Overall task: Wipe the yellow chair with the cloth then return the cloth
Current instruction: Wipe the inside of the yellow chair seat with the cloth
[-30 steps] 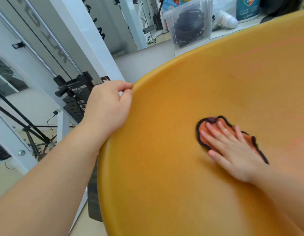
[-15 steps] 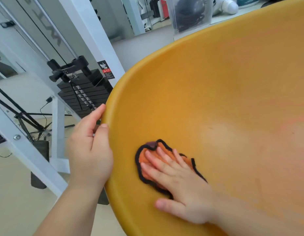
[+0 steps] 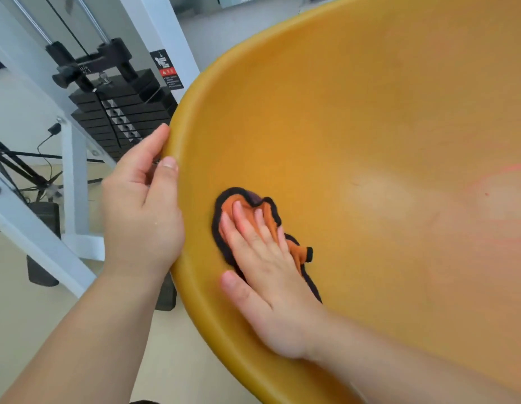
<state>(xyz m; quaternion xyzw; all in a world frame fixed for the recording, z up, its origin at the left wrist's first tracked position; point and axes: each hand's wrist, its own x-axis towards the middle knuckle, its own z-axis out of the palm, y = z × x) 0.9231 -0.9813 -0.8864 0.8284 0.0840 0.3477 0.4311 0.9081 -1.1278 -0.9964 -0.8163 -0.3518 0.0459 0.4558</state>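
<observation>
cloth under right grip, fingers flat, near chair rim; left grip curled round rim; wide seat surface rightward.

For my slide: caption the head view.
Right hand presses orange black-edged cloth on yellow plastic chair; left hand grips rim.

Smooth semi-gloss plastic chair; soft fabric cloth; matt black weight plates

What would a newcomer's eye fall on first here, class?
The big yellow chair fills the right of the view. Near its left rim, the right hand presses an orange cloth flat on it, while the left hand grips the rim. Black weights stand behind at left.
</observation>
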